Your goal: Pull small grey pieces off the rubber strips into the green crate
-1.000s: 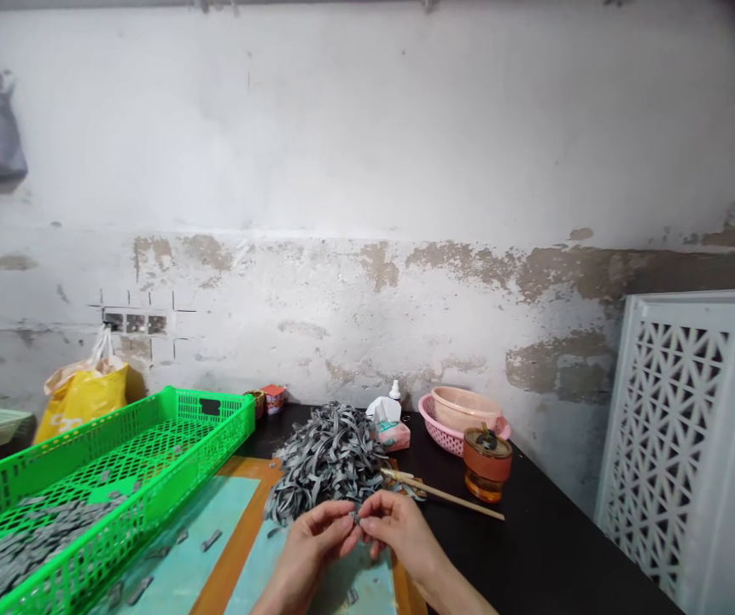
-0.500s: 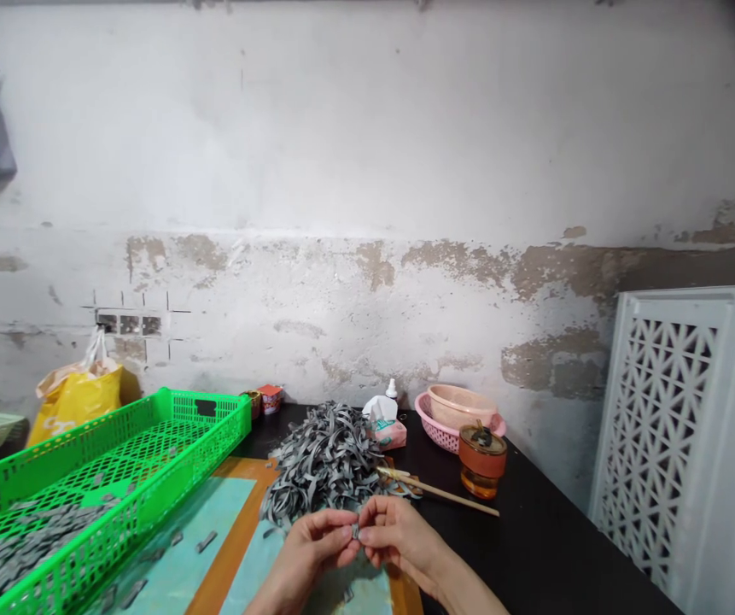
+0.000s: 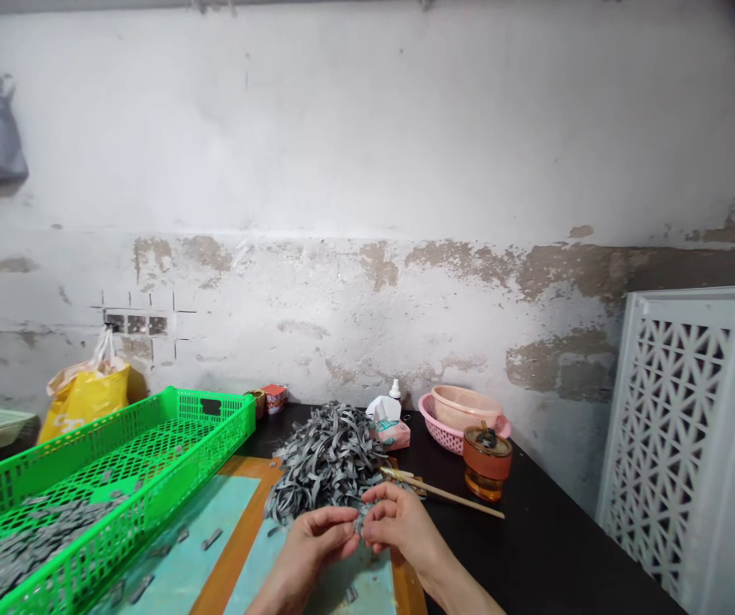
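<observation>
Grey strip (image 3: 360,518) between 2 curled hands (image 3: 400,531)

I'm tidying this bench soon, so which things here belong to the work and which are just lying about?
Part of the work: left hand, right hand, grey strips, green crate of cut pieces, teal board.

Just lying about: pink basket, amber jar, tissue packet, yellow bag.

mesh tray (image 3: 213,408) left of strip pile (image 3: 322,465) | basin (image 3: 466,406) in basket (image 3: 437,436), right of pile
</observation>
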The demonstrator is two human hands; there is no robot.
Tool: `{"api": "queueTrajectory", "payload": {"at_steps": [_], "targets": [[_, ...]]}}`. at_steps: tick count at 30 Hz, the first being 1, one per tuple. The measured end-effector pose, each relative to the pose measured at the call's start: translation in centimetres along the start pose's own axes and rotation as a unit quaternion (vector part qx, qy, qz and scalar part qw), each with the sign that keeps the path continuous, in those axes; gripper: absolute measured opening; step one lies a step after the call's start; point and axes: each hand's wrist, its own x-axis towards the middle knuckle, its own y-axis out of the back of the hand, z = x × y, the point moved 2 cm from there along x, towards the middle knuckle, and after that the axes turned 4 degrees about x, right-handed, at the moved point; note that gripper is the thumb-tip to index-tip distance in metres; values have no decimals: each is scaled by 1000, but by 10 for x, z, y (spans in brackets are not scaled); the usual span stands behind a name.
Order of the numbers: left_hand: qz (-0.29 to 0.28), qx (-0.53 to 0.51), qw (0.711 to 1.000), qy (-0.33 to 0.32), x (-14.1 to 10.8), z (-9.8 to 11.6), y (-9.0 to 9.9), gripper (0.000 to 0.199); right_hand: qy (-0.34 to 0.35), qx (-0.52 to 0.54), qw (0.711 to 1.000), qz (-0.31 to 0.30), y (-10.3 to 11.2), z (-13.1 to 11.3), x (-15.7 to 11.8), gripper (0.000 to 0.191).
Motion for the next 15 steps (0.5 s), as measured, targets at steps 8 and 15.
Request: {"api": "queueTrajectory", "payload": {"at_steps": [8,15], "targets": [[7,-7,1000,13,-2,1,-1,26,15,6,1000,-22,-2,-6,-3,35],[-3,13,1000,5,3,-4,3,28,7,5,1000,-24,-3,-8,-6,33]]}}
